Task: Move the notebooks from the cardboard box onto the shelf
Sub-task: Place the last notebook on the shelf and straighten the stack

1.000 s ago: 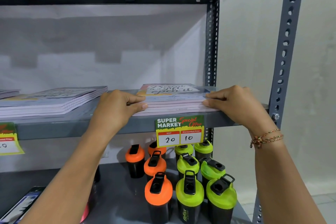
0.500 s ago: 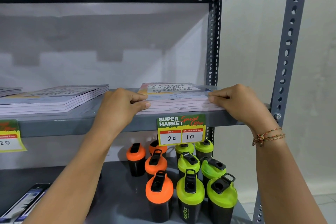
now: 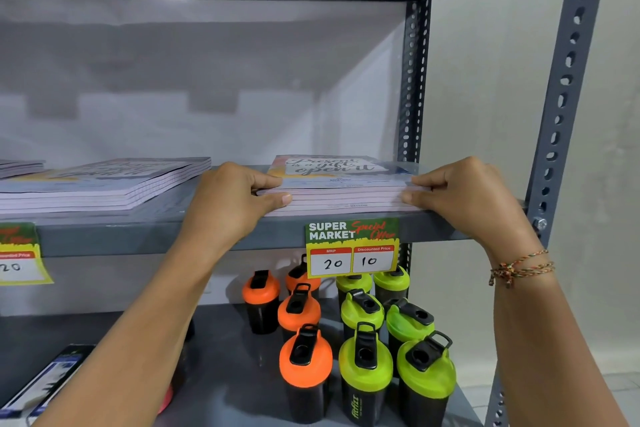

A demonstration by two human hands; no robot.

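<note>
A stack of notebooks [image 3: 341, 184] with a lettered cover lies flat at the right end of the grey metal shelf [image 3: 166, 236]. My left hand [image 3: 232, 204] grips the stack's left edge, thumb on top and fingers at the side. At the stack's right edge, my right hand [image 3: 464, 194] holds it the same way. A second notebook stack [image 3: 104, 185] lies further left on the same shelf. The cardboard box is out of view.
A price tag [image 3: 351, 248] hangs from the shelf edge below the held stack, another tag [image 3: 20, 253] at far left. Orange and green-lidded shaker bottles [image 3: 363, 340] crowd the lower shelf. A perforated upright post [image 3: 568, 90] stands on the right.
Both hands stay on the stack's edges; it has shifted only slightly on the shelf. The view has drifted a little.
</note>
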